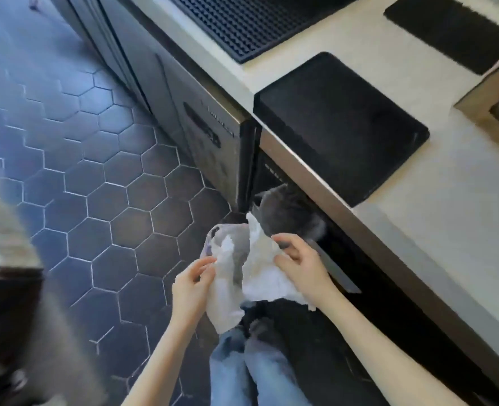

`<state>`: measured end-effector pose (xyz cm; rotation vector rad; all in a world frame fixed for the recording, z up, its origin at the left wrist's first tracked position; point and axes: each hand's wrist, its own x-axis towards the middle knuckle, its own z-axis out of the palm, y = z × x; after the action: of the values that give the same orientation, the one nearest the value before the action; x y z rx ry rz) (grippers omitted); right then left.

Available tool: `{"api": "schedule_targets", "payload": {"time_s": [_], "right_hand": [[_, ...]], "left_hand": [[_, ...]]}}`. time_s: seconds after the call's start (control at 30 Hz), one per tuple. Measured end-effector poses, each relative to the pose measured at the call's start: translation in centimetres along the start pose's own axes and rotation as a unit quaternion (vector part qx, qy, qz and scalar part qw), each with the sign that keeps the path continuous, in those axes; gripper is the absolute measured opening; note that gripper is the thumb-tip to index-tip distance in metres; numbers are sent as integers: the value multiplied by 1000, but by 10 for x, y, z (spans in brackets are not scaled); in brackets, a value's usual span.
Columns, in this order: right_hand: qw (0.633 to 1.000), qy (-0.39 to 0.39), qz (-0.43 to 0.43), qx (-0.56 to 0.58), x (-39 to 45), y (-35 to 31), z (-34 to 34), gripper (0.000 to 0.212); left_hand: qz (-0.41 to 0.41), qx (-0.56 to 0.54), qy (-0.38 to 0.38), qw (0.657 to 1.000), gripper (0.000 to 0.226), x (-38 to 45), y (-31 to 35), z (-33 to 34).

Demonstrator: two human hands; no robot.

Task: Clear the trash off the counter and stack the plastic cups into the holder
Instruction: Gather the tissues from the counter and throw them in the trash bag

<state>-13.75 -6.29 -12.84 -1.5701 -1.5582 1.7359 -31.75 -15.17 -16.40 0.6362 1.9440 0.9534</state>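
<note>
I hold a crumpled bundle of white trash paper and thin plastic [242, 271] with both hands, low in front of me, beside the counter front. My left hand [191, 284] pinches its left edge. My right hand [299, 259] grips its right side. Just beyond the bundle a grey bag-lined bin opening [286, 212] shows under the counter edge. The white counter [435, 206] runs along the right. No plastic cups or cup holder are visible.
Black mats [339, 127] lie on the counter, and a cardboard box [494, 112] stands at the right edge. Steel under-counter cabinets [201, 112] line the left of the counter. Dark hexagon floor tiles [96, 183] spread to the left. My jeans-clad legs [257, 367] are below.
</note>
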Motion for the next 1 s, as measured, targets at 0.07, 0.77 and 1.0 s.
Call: {"api": "schedule_targets", "payload": {"time_s": [0.07,0.77,1.0], "right_hand": [[999,-5,37,-14,35,32,18,26],[952,-79,132,-266,354,456,162,26],[922,-127,93,-354,360,451,158,33]], "left_hand": [[-23,18,-1,1000,19,25,-34,11],[-187,73,-139,970,33,304,-380,209],[-171,136,-180,959,50,305,-377,209]]}}
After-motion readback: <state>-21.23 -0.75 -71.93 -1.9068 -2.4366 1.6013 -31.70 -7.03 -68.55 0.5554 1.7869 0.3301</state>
